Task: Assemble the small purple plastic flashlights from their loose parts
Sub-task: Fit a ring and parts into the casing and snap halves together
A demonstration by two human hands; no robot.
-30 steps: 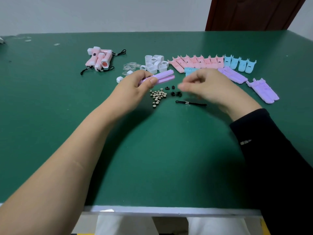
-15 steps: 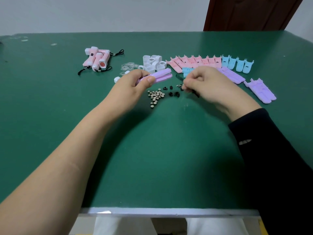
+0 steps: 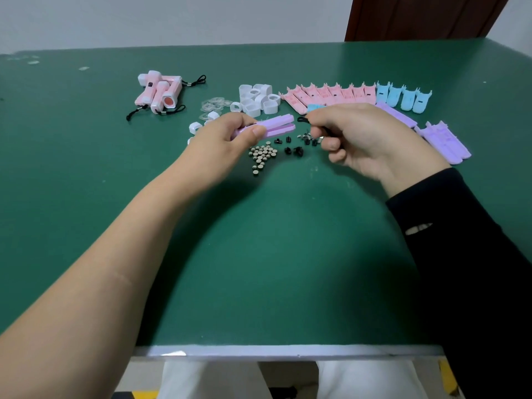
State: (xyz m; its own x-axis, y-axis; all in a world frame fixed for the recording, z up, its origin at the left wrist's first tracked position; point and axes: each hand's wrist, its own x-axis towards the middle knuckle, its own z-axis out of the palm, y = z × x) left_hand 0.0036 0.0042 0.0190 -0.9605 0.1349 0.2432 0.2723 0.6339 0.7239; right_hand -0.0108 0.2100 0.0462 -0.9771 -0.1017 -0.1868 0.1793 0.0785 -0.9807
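My left hand (image 3: 223, 142) pinches a purple flashlight body (image 3: 275, 125) made of two shell halves, held level above the green table (image 3: 259, 254). My right hand (image 3: 365, 139) is closed on a black lanyard cord (image 3: 302, 120); its loop end sticks out toward the open end of the purple body, a short gap away. Below the hands lie a heap of button batteries (image 3: 261, 156) and small black parts (image 3: 296, 145). More loose purple shell halves (image 3: 443, 139) lie at the right.
Finished pink flashlights (image 3: 159, 92) with lanyards lie at the back left. White caps (image 3: 259, 99) and clear lenses (image 3: 214, 103) sit behind my left hand. Rows of pink shells (image 3: 328, 95) and blue shells (image 3: 403, 96) line the back. The table's front edge (image 3: 288, 351) is near.
My right hand picked the black lanyard cord up off the table and raised it toward the end of the purple body. My left hand kept holding the body in place.
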